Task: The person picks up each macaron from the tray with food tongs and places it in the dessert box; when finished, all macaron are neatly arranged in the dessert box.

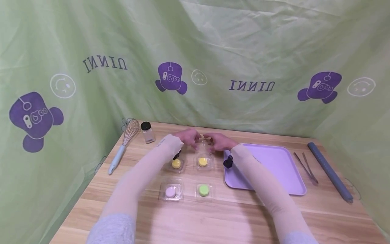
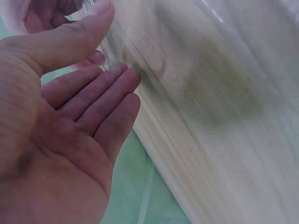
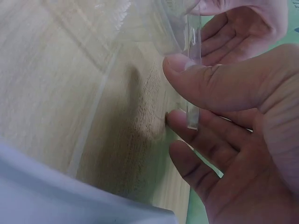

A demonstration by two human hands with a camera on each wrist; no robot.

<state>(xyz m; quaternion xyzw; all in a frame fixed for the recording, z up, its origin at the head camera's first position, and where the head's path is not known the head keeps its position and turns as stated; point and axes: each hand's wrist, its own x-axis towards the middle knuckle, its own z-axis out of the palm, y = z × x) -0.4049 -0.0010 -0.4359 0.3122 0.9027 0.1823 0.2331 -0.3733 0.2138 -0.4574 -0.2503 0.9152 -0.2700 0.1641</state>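
At the back of the table, a clear plastic box lid or half [image 3: 192, 74] stands on edge between both hands. My left hand [image 1: 189, 137] pinches its rim between thumb and fingers, the other fingers extended. On the other side, my right hand [image 1: 220, 141] pinches the same rim with its thumb and fingers. Just below the hands, a yellow macaron [image 1: 202, 162] sits in a clear plastic box [image 1: 211, 166]. Another yellow macaron [image 1: 176, 164] lies in a box near my left wrist. Closer in are a lilac macaron [image 1: 170, 192] and a green macaron [image 1: 203, 190] in clear boxes.
A purple tray [image 1: 277, 162] lies partly under my right forearm. Tongs [image 1: 307, 169] and a blue-grey rolling pin [image 1: 330, 173] are farther right. On the left are a whisk [image 1: 122, 150] and a black-capped jar [image 1: 148, 133]. A green curtain [image 1: 213, 112] hangs behind the table.
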